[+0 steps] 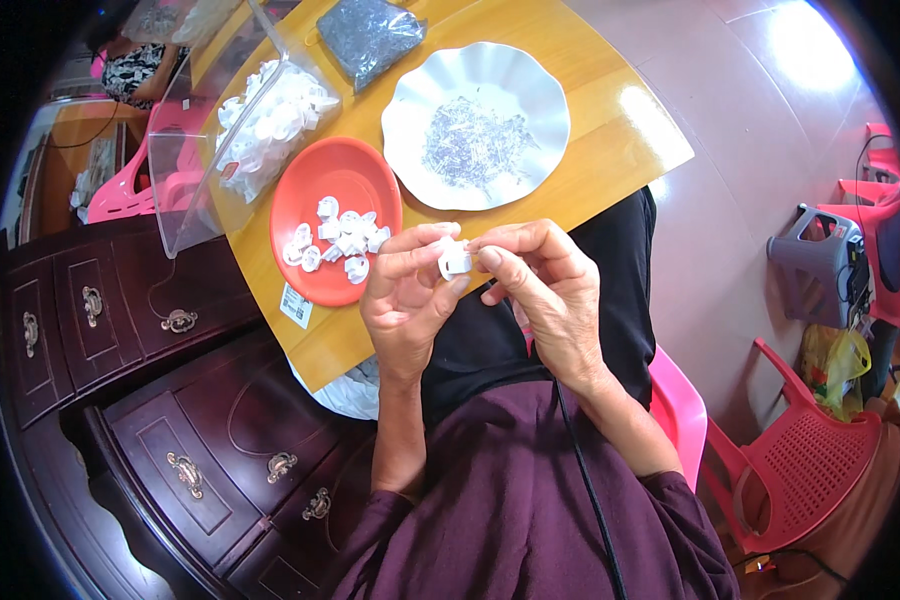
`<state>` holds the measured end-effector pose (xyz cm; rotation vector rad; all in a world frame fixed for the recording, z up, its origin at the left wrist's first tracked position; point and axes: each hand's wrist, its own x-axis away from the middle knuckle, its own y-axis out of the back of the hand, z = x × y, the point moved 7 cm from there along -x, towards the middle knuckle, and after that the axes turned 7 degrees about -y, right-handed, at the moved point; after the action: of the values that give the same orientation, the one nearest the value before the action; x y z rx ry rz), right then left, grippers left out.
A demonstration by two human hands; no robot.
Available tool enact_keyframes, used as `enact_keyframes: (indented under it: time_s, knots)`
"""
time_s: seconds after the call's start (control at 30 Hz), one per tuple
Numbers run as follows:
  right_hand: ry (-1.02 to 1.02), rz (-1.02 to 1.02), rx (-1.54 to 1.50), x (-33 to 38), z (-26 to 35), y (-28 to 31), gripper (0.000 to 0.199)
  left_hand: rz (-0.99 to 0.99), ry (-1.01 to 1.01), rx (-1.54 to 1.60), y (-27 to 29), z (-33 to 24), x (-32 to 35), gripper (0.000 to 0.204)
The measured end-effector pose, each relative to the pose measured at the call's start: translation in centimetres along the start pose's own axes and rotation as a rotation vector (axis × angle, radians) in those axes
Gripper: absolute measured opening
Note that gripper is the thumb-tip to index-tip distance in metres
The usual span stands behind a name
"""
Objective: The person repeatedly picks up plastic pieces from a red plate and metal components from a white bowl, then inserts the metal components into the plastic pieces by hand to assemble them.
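Purple sleeves fill the bottom of the view, both forearms rising from them toward the middle. Up at the fingertips, a small white plastic clip (455, 260) is pinched between the two hands, held in the air just off the near edge of the wooden table (610, 130). Left hand (407, 295): fingers curled in, thumb and forefinger closed on the clip's left side, palm turned toward the camera, wrist bent up. Right hand (545, 290): thumb and forefinger meet the clip from the right, remaining fingers folded loosely under, back of the hand showing, forearm angled in from the lower right. Whether anything tiny sits between the right fingertips and the clip, cannot tell.

Just beyond the left hand sits an orange plate (335, 170) carrying a scatter of similar white clips (335, 240). Beside it, farther out, a white scalloped plate (410, 110) holds a pile of thin dark metal pieces (470, 150). On the table's far left lies a clear plastic bag (200, 150) packed with more white clips, and at the far edge a bag of dark bits (365, 35). Dark wooden drawers (200, 430) stand to the left; red plastic chairs (810, 460) to the right.
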<state>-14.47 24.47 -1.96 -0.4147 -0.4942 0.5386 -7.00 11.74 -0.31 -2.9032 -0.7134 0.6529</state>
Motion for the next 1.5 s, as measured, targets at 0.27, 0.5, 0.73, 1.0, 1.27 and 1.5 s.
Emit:
enact_keyframes:
  time_s: [0.27,0.5,0.73,1.0,1.27,1.5]
  knots:
    - [0.075,0.027,0.095,0.1,0.2,0.2,0.012,0.044,-0.031,-0.103,-0.4,-0.7,0.0,0.035]
    - [-0.147,0.072,-0.055,0.1,-0.3,0.7,0.016,0.079,0.041,-0.069,-0.3,-0.6,-0.2,0.038]
    - [-0.161,0.087,0.067,-0.2,-0.2,1.1,0.016,-0.007,0.102,-0.024,0.3,-0.5,-0.1,0.037]
    - [-0.139,0.108,0.077,-0.3,-0.7,0.9,0.014,0.078,0.075,-0.173,0.0,-0.8,-0.2,0.033]
    - [-0.103,0.096,0.091,-0.9,-0.9,1.6,0.012,0.178,0.056,-0.284,-0.3,-0.3,-1.0,0.029]
    - [-0.138,0.081,0.06,-2.6,-0.1,0.5,0.013,0.094,0.103,-0.189,0.9,0.5,-2.8,0.029]
